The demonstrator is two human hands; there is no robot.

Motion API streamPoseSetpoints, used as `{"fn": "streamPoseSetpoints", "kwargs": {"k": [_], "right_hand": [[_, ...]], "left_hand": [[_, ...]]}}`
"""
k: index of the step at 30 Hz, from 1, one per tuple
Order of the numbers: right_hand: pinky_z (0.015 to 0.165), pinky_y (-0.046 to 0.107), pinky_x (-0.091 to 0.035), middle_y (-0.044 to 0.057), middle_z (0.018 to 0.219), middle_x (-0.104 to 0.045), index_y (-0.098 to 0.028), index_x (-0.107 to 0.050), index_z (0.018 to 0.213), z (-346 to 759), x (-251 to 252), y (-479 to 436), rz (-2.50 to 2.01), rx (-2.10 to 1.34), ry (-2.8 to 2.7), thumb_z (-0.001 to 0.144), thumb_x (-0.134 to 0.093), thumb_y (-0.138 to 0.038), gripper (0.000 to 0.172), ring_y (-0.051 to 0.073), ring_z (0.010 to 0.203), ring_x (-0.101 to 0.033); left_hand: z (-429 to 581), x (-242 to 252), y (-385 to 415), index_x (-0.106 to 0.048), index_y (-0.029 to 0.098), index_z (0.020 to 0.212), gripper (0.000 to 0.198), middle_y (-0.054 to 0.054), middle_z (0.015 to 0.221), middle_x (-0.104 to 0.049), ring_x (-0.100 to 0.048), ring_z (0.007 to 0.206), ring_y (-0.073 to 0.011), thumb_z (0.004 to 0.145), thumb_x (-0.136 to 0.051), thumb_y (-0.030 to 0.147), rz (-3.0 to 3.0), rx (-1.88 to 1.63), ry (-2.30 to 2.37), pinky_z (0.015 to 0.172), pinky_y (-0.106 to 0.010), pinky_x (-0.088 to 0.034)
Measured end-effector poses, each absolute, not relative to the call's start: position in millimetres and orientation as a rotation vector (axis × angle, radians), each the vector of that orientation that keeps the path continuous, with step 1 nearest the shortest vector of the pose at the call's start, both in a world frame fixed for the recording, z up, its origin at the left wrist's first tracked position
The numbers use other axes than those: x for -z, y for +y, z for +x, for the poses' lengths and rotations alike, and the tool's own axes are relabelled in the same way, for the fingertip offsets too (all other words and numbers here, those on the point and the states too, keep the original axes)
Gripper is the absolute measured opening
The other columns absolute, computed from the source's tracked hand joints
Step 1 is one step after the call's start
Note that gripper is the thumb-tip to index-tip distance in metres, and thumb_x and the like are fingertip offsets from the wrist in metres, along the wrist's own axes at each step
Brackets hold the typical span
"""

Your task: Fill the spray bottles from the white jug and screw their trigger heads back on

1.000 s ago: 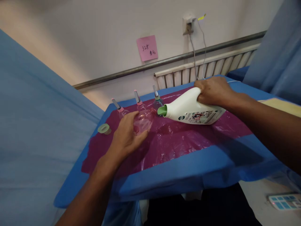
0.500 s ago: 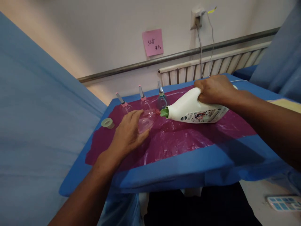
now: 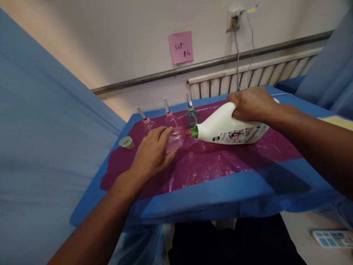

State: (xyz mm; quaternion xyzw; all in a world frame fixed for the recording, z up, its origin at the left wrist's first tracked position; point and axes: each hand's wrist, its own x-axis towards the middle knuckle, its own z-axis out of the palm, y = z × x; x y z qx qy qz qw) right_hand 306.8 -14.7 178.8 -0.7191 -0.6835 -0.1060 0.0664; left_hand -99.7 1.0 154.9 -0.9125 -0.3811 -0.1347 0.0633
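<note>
Over a magenta plastic sheet (image 3: 198, 173), a clear pink bottle (image 3: 176, 141) lies tipped on its side, its reddish neck meeting the green spout (image 3: 194, 132) of a white jug (image 3: 220, 125). The left hand (image 3: 153, 151) grips the bottle from its left side, back of the hand upward, fingers curved over the far side and thumb along the near one; the left forearm (image 3: 110, 209) slants up from the lower left. Opposite, the right hand (image 3: 249, 105) is closed in a fist around the jug's handle, knuckles up, holding the jug nearly flat with its mouth to the left, as the right forearm (image 3: 311, 134) angles in from the right edge. Whether liquid is passing cannot be told. Behind the pink bottle stand two pink-collared bottles (image 3: 171, 119) and a teal bottle (image 3: 192, 118); a pale green cap (image 3: 126, 142) sits on the sheet beyond the left hand. The sheet covers part of a blue-draped table (image 3: 220, 197), below a wall bearing a handwritten pink note (image 3: 181, 47).
</note>
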Motion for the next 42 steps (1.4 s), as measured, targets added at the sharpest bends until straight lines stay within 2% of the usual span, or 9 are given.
{"fn": "streamPoseSetpoints", "kwargs": {"k": [5,10,15,20,28,34,42], "right_hand": [[0.080,0.044,-0.042,0.013,0.089,-0.075,-0.028,-0.080,0.110,303,-182,-14,-2.201,0.274,-2.055,0.092,-0.074,-0.041,0.023,0.034,0.088,-0.070],[0.081,0.043,-0.044,0.013,0.096,-0.080,-0.028,-0.082,0.121,298,-187,-15,-2.247,0.303,-2.097,0.095,-0.069,-0.042,0.032,0.036,0.096,-0.073],[0.079,0.043,-0.042,0.014,0.100,-0.081,-0.028,-0.081,0.124,295,-191,-17,-2.253,0.335,-2.133,0.098,-0.065,-0.041,0.033,0.035,0.093,-0.073],[0.077,0.043,-0.041,0.015,0.099,-0.081,-0.026,-0.081,0.126,293,-192,-17,-2.269,0.354,-2.147,0.097,-0.064,-0.041,0.036,0.035,0.091,-0.072],[0.080,0.045,-0.040,0.015,0.100,-0.080,-0.027,-0.081,0.124,291,-192,-17,-2.268,0.282,-2.121,0.097,-0.067,-0.041,0.034,0.036,0.091,-0.072],[0.076,0.044,-0.037,0.015,0.096,-0.079,-0.027,-0.079,0.124,291,-192,-16,-2.281,0.340,-2.162,0.099,-0.062,-0.039,0.033,0.035,0.087,-0.072],[0.081,0.043,-0.041,0.014,0.100,-0.080,-0.027,-0.081,0.126,293,-191,-15,-2.259,0.298,-2.140,0.097,-0.065,-0.043,0.036,0.035,0.094,-0.072]], "left_hand": [[-97,-164,0,-0.057,0.023,0.168,0.069,-0.022,0.169,-0.063,-0.062,0.156,-0.0481,0.102,-0.079,0.032,-2.721,0.354,-1.102,0.130,-0.069,-0.053],[-93,-171,-2,-0.056,0.019,0.167,0.068,-0.025,0.167,-0.064,-0.065,0.152,-0.0478,0.104,-0.078,0.030,-2.646,0.253,-1.031,0.125,-0.065,-0.058],[-89,-176,-2,-0.055,0.019,0.168,0.066,-0.024,0.167,-0.064,-0.066,0.151,-0.0455,0.107,-0.077,0.030,-2.579,0.164,-1.001,0.123,-0.060,-0.059],[-87,-180,0,-0.054,0.017,0.168,0.065,-0.026,0.168,-0.064,-0.065,0.151,-0.0472,0.108,-0.075,0.030,-2.574,0.115,-0.975,0.121,-0.062,-0.059],[-87,-183,0,-0.055,0.021,0.168,0.066,-0.023,0.168,-0.065,-0.065,0.151,-0.0441,0.106,-0.076,0.029,-2.566,0.091,-0.961,0.121,-0.060,-0.058],[-84,-185,0,-0.057,0.015,0.167,0.063,-0.025,0.167,-0.066,-0.066,0.150,-0.0459,0.108,-0.074,0.029,-2.539,0.038,-0.936,0.121,-0.061,-0.059],[-83,-187,1,-0.057,0.014,0.169,0.066,-0.027,0.167,-0.066,-0.067,0.149,-0.0473,0.108,-0.076,0.029,-2.536,0.013,-0.912,0.121,-0.064,-0.059]]}}
